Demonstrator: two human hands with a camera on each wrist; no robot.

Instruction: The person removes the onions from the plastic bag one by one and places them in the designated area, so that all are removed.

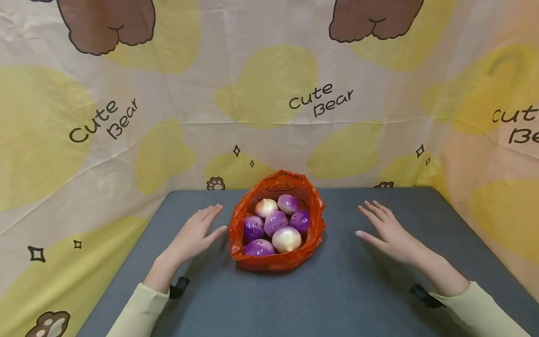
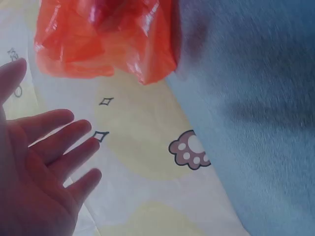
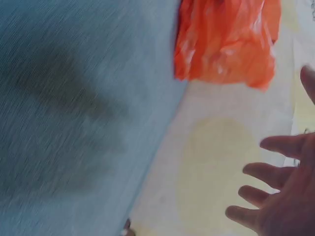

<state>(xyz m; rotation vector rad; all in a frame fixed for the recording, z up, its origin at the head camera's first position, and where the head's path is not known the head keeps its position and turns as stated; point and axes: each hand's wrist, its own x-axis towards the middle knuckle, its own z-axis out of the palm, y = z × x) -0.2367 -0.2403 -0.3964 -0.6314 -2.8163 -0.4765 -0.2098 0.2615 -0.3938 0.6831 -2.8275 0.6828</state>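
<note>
An orange-red plastic bag (image 1: 278, 263) stands open-mouthed on the grey table, its rim folded outward. Inside lie several purple and white onions (image 1: 276, 223), some pale (image 1: 287, 239) and some deep purple. My left hand (image 1: 191, 236) hovers just left of the bag, fingers extended, thumb tip close to its side but holding nothing. To the right, farther off, my right hand (image 1: 389, 236) is held in the air with its fingers spread and nothing in them. Both wrist views show the bag's side (image 2: 93, 51) (image 3: 226, 49) beyond the fingers.
The grey cloth-covered table (image 1: 294, 304) reaches back to a printed curtain (image 1: 269, 84) with bear and paw pictures, which also hangs along both sides. A dark wrist strap (image 1: 179, 287) sits under the left sleeve's cuff, and another strap (image 1: 426, 296) under the right.
</note>
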